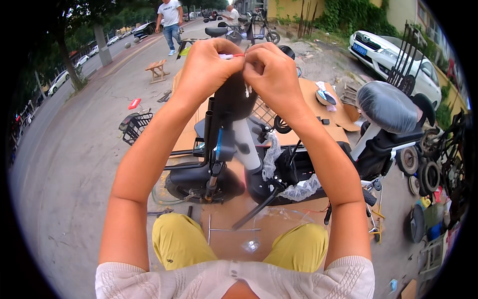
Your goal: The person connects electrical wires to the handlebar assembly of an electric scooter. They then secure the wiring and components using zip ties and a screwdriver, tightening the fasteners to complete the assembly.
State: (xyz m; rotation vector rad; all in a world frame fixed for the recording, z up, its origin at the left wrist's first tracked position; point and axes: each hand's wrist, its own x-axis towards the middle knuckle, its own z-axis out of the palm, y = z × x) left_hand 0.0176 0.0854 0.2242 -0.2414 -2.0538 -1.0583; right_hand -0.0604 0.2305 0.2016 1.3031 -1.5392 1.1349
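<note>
My left hand (209, 65) and my right hand (273, 70) are raised together at the top middle, fingertips almost touching. A small white-and-red piece (230, 56), perhaps a wire end, is pinched in my left fingers. The right fingers are also closed in a pinch, but what they grip is hidden. Just below them dangles a small white piece (248, 90). Under my hands stands an electric scooter with a black front panel (235, 99), a white column (246, 144) and a black front fender (206, 182). Clear plastic wrap (271, 155) clings to its frame.
To the right is a scooter seat (387, 107) in clear plastic, with loose wheels (407, 160) beyond. Flattened cardboard (279, 231) lies beneath the scooter. A black basket (137, 128) and wooden stool (157, 71) stand left. A person (171, 22) walks behind; a white car (393, 57) is parked far right.
</note>
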